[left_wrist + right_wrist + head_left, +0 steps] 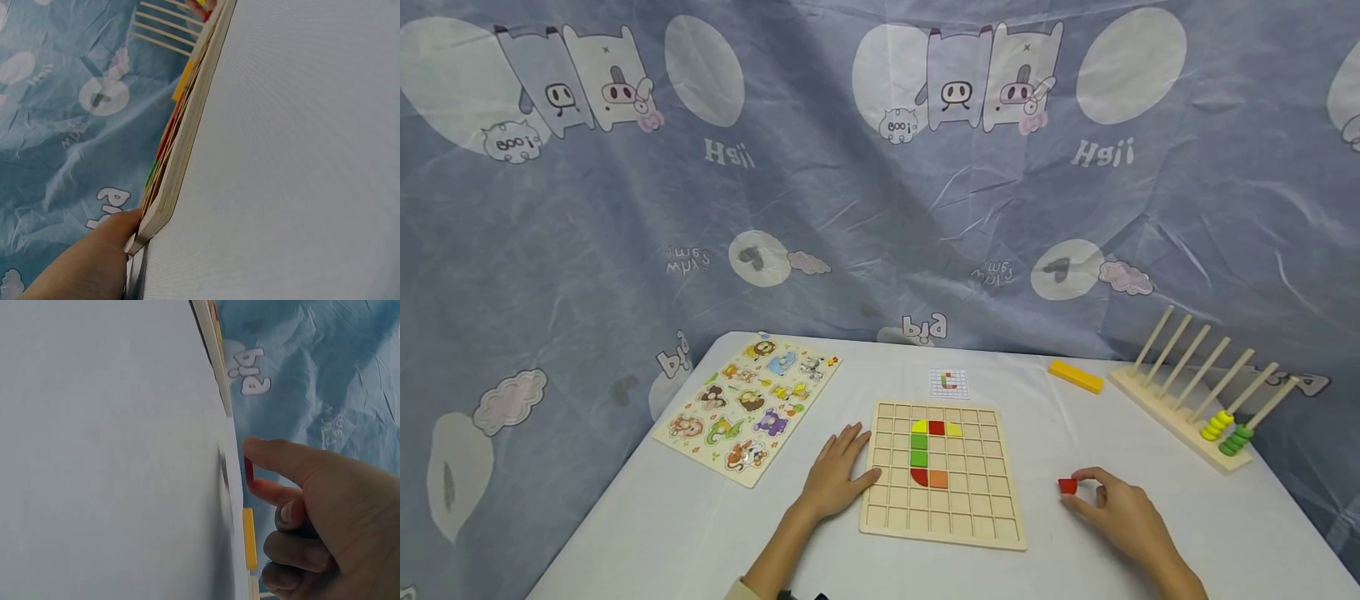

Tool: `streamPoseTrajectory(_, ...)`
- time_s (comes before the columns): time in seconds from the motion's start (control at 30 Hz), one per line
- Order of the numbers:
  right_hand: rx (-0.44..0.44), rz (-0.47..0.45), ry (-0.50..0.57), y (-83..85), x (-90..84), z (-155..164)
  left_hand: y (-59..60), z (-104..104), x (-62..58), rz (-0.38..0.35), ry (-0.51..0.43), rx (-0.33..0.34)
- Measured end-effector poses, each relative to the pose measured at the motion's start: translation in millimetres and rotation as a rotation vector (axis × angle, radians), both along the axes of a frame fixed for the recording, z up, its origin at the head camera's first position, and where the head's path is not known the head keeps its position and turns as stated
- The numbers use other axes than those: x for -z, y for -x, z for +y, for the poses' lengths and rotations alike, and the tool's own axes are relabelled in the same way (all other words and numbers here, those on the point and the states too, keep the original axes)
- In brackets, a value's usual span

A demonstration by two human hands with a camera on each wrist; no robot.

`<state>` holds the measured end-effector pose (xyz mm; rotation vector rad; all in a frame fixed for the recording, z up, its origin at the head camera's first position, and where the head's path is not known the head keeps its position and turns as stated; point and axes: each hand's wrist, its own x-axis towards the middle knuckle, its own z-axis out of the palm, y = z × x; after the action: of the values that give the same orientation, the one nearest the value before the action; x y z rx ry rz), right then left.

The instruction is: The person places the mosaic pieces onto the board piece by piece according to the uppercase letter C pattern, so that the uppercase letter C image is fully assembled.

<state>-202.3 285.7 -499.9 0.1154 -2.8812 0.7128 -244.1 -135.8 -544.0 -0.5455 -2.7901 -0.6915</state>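
Observation:
A wooden grid board lies at the middle of the white table, with yellow, red, green and orange pieces set in it in a C shape. My left hand lies flat on the table with straight fingers against the board's left edge. My right hand rests right of the board and pinches a small red piece between thumb and forefinger; in the right wrist view the red piece stands on the table under the forefinger.
An animal peg puzzle lies at the back left. A small pattern card sits behind the board. A yellow block and a wooden rod rack with yellow and green rings stand at the back right. A blue printed cloth hangs behind.

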Motion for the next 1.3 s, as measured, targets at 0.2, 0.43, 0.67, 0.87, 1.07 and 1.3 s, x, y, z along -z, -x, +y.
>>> streamPoseTrajectory(0.2, -0.034, 0.025, 0.032, 4.0, -1.2, -22.6, -0.5, 0.8, 1.3, -0.016, -0.007, 0.000)
streamPoseTrajectory(0.43, -0.066, 0.011, 0.059, 6.4, -0.4, -47.2, -0.9, 0.8, 2.1, -0.012, -0.001, 0.002)
streamPoseTrajectory(0.67, -0.096, -0.034, 0.085, 7.0, 2.8, -66.5, 0.3, 0.6, 1.2, -0.014, -0.003, 0.000)
streamPoseTrajectory(0.87, -0.105, -0.064, 0.093, 6.2, 7.1, -74.2, 1.1, 0.5, 2.0, -0.022, -0.002, -0.002)
streamPoseTrajectory(1.07, -0.111, -0.052, 0.087, 5.6, 9.7, -75.4, 1.0, 0.4, 2.3, -0.022, 0.003, -0.004)
streamPoseTrajectory(1.3, -0.130, -0.029, 0.090, 6.5, 6.4, -78.2, 2.5, -0.6, 2.4, -0.007, 0.008, -0.002)
